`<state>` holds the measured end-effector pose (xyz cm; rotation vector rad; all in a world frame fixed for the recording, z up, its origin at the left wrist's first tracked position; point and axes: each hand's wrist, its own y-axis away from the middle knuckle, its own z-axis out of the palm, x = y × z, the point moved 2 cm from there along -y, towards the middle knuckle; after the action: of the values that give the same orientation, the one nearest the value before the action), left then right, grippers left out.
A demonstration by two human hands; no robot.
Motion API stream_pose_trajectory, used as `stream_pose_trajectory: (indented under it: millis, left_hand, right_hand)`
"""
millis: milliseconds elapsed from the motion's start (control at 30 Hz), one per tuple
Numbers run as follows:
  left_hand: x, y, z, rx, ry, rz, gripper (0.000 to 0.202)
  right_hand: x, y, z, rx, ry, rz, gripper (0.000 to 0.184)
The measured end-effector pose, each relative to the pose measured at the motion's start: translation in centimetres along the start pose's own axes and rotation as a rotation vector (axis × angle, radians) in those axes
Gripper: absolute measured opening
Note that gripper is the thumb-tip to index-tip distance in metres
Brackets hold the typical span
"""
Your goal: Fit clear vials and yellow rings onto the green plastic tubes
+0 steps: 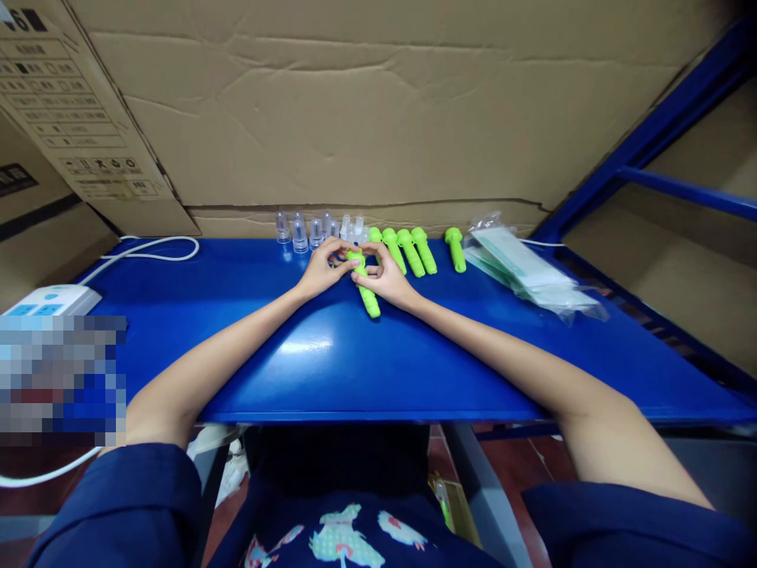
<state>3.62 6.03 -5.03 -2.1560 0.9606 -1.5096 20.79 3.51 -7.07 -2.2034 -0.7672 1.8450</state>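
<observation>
Both my hands meet around one lime-green flashlight-shaped plastic piece (367, 300), its narrow end pointing toward me. My left hand (325, 268) pinches the wide head from the left. From the right, my right hand (387, 276) closes on the same head, and the fingers hide most of it. Just behind my hands stand several clear plastic caps (300, 235). Several more lime-green flashlight-shaped pieces (409, 251) lie side by side to the right of my right hand, and a single one (455, 249) lies a little farther right.
Clear plastic bags with flat pale-green and white contents (520, 264) lie on the blue table (331, 363) at the right. A white power strip (53, 300) with a cable sits at the left edge. Cardboard (355, 118) walls the back; a blue metal frame (650, 118) rises at right.
</observation>
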Motion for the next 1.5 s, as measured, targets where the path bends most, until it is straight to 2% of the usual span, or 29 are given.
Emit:
stream_pose_trajectory:
  millis: [100, 267, 433, 700, 967, 1100, 1300, 1500]
  left_hand:
    - [-0.3, 0.0, 0.1, 0.043, 0.071, -0.068, 0.043]
    - [-0.3, -0.1, 0.2, 0.045, 0.081, -0.063, 0.029]
    - [-0.1, -0.1, -0.1, 0.061, 0.051, -0.037, 0.023]
    - [-0.3, -0.1, 0.0, 0.111, 0.133, -0.072, 0.034]
    - [-0.8, -0.2, 0.2, 0.090, 0.114, -0.080, 0.030]
    - [-0.9, -0.3, 0.1, 0.066, 0.113, -0.097, 0.028]
    - [-0.9, -0.4, 0.2, 0.015, 0.152, -0.144, 0.030]
    - [-0.6, -0.5, 0.1, -0.036, 0.153, -0.160, 0.028]
  right_hand:
    - [-0.3, 0.1, 0.0, 0.058, 0.039, 0.004, 0.066]
    - [-0.1, 0.2, -0.1, 0.103, 0.068, 0.043, 0.069]
    - [0.3, 0.1, -0.1, 0.106, 0.026, 0.074, 0.061]
    - [0.2, 0.0, -0.1, 0.123, 0.016, 0.038, 0.069]
    - [-0.6, 0.1, 0.0, 0.051, 0.000, 0.022, 0.068]
    - [-0.2, 0.0, -0.1, 0.048, 0.002, 0.020, 0.067]
    - [0.5, -0.1, -0.3, 0.023, -0.043, 0.097, 0.066]
    - [0.5, -0.2, -0.4, -0.007, -0.005, 0.092, 0.055]
